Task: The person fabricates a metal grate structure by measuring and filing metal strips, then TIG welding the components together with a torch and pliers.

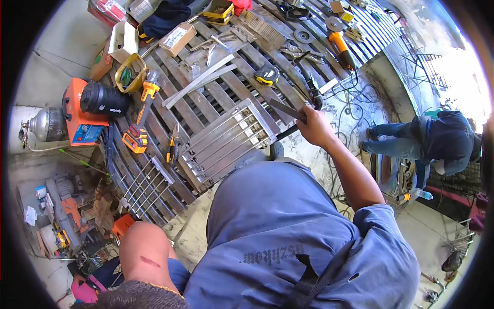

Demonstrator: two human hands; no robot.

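Note:
My right hand (315, 127) is closed around a dark flat metal bar (285, 109), whose free end points up and left. Just left of that hand, a metal grille (226, 141) of parallel rods lies on the slatted table (198, 110). A black rod-like piece (288, 133) passes below the hand; its far end is hidden. At the lower left, a bare bent limb (145, 252), apparently my left arm, rises toward the camera, and its hand is out of sight. Near the grille lie pliers (173, 143) and a yellow-black cordless grinder (141, 110).
A tape measure (266, 74), flat metal strips (200, 80) and a corded grinder (339, 46) lie farther back. An orange machine (85, 123) stands left; a second rod grille (146, 185) lies nearer. Cables (352, 116) trail across the floor. Another person (437, 136) bends over at right.

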